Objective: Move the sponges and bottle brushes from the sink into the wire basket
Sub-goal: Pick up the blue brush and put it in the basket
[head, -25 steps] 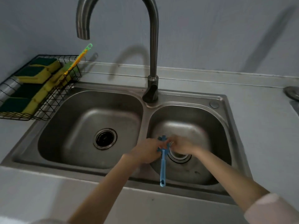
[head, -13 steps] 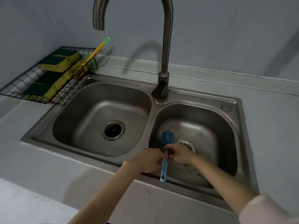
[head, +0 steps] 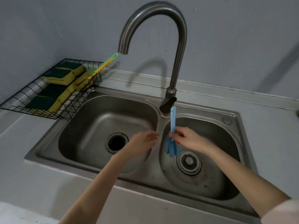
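Note:
A blue bottle brush [head: 172, 123] hangs above the right bowl of the steel double sink [head: 234, 117], handle up, blue head down. My right hand [head: 186, 139] pinches it where handle meets head. My left hand [head: 142, 144] hovers just left of it over the divider, fingers apart, holding nothing. The black wire basket [head: 71, 109] stands on the counter at the far left. It holds several yellow-and-green sponges [head: 63, 75] and a yellow-green bottle brush [head: 103, 66] leaning over its back corner.
A tall curved steel faucet [head: 176, 65] rises behind the divider, right beside the brush handle's tip. The left bowl shows an open drain [head: 116, 142]; the right bowl's drain has a strainer [head: 189, 162]. Grey counter surrounds the sink, with a grey wall behind.
The blue brush has been flipped: its head pointed away and the handle toward me, now the handle points up. My left hand has let go; only my right hand holds it. The view has shifted left.

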### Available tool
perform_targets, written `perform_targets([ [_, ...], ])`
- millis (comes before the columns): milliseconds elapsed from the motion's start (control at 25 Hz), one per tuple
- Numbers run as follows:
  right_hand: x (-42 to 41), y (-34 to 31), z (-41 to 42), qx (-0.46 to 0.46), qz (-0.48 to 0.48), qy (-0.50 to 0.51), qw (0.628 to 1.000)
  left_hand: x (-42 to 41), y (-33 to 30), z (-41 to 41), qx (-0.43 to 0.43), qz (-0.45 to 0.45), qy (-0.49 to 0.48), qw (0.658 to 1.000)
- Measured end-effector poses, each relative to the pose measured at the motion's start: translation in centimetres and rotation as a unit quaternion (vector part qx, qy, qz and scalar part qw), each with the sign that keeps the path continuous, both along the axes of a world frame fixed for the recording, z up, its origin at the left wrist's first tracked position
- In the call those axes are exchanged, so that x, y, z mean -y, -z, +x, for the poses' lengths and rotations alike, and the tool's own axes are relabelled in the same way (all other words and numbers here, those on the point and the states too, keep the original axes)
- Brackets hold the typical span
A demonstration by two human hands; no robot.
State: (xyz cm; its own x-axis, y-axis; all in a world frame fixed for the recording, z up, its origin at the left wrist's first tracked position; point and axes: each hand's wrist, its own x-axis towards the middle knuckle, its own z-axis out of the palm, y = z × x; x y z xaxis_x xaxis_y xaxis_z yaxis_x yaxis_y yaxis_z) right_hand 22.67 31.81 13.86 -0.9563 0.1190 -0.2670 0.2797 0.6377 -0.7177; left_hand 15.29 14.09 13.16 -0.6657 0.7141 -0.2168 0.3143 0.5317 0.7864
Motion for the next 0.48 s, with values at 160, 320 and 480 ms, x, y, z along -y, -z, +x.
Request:
perform_targets([
  [160, 4.7, -3.9, -3.1, -0.064, -0.056, 0.046, 0.995, 2.9, -1.3, -2.3, 0.038, 0.021, -0.006, 0.999],
  [320, 10.3, -6.4, -6.2, -0.100, -0.136, 0.060, 0.984, 6.5, -2.3, -4.3, 0.005, 0.058, -0.017, 0.998],
  [480, 15.0, -7.2, -8.5, -0.102, -0.166, 0.072, 0.978, 11.3, -2.5, -6.9, -0.051, 0.065, -0.078, 0.994],
])
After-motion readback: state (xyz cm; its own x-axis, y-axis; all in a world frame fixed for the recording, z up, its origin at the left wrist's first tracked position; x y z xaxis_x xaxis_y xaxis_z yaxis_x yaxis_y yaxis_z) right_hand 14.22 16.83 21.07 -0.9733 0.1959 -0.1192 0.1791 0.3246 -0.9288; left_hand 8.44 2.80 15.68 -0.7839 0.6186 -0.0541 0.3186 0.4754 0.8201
